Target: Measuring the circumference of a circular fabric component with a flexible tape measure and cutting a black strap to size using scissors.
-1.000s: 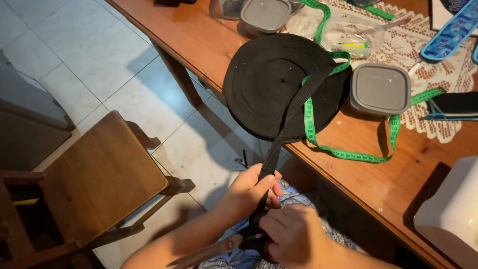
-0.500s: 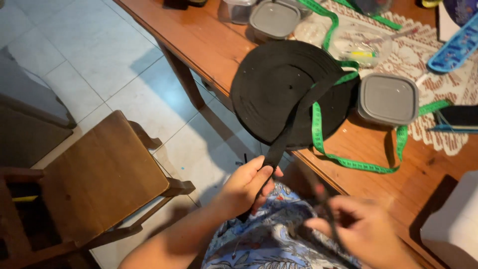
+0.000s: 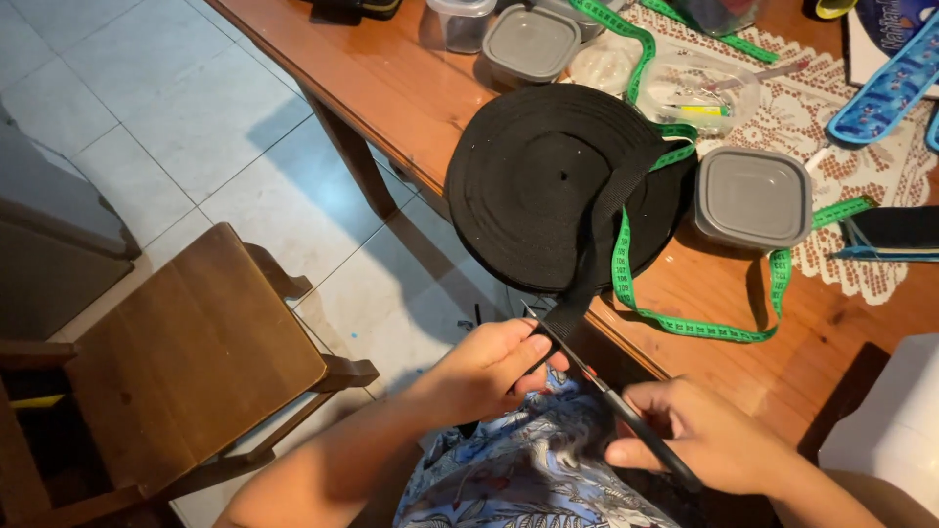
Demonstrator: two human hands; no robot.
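1. My left hand point(image 3: 489, 367) pinches the free end of a flat black woven strap point(image 3: 587, 279) between thumb and fingers; the grip is closed on the strap, just off the worktop edge and above my lap.

2. My right hand point(image 3: 709, 445) is clenched round the dark handle of a slim black cutting tool with a red mark on its blade point(image 3: 606, 396). I judge it to be scissors or a knife, but cannot tell which. Its tip meets the strap just beside my left fingertips.

3. The change: a second ago both hands were bunched together on the strap, and half a second ago the right hand was a blur drawing away to the right. Now it is steady, with the tool laid against the strap. I read that as measuring having given way to a cut.

4. The strap runs taut, up and to the right, to a large flat black coil of the same webbing point(image 3: 562, 186), which lies on the brown wooden worktop point(image 3: 391, 88) and overhangs its edge.

5. A bright green measuring tape point(image 3: 618, 264) loops over the coil and across the worktop.

6. Beside the coil stands a grey-lidded square plastic box point(image 3: 758, 196), resting partly on a white lace mat point(image 3: 831, 127).

7. A brown wooden chair point(image 3: 186, 362) stands on the pale tiled floor point(image 3: 147, 108) to my left.
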